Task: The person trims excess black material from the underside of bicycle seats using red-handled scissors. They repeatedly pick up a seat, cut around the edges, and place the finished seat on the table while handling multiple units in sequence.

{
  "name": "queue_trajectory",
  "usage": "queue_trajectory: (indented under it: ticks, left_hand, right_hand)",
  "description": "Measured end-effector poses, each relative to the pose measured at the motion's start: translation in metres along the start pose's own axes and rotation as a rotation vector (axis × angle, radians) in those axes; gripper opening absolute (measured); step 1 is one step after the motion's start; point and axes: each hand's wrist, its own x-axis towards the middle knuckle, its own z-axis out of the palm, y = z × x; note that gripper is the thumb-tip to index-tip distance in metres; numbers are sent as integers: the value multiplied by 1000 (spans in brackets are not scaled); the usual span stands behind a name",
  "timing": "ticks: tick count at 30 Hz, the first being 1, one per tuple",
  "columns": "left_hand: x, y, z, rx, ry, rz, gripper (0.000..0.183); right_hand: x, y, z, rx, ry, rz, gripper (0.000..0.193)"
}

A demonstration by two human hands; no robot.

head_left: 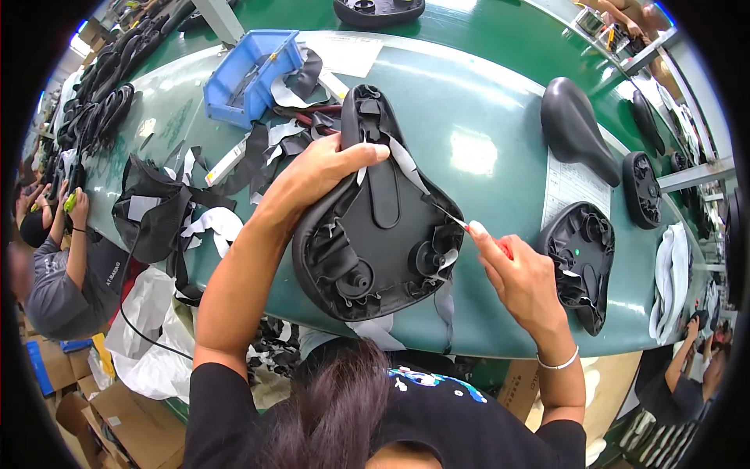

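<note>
Green tabletop [500, 94], left side crowded by a blue bin [225, 111] and scraps [254, 160]. My left hand [324, 170] clamps the nose of an upturned black saddle [379, 246], probably to steady it, broad end by the near edge. My right hand [519, 273], apart from it, grips a red-handled pointed tool [453, 218] at the saddle's right rim, with elbow room before a second upturned saddle [582, 252].

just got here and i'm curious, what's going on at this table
A person's left hand grips an upturned black saddle near its narrow end. The right hand holds a thin-tipped, red-handled tool, pointed at the saddle's right edge. A loose pale strip lies along the underside. Another upturned saddle rests to the right.
</note>
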Motion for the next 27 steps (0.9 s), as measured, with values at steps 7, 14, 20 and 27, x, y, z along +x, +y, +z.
queue_trajectory:
  ticks: [7,14,20,27]
  left_hand:
    - [-26,-30,11,108,305,162,36]
    - [-71,-46,33,-274,426,324,37]
    - [-90,-69,45,-290,627,320,42]
    - [-75,-57,30,957,598,689,50]
  right_hand:
    - [-45,-69,42,405,133,409,58]
    - [-36,-56,12,614,339,430,52]
    - [58,-42,25,442,266,284,53]
    - [52,-37,6,1170,307,572,50]
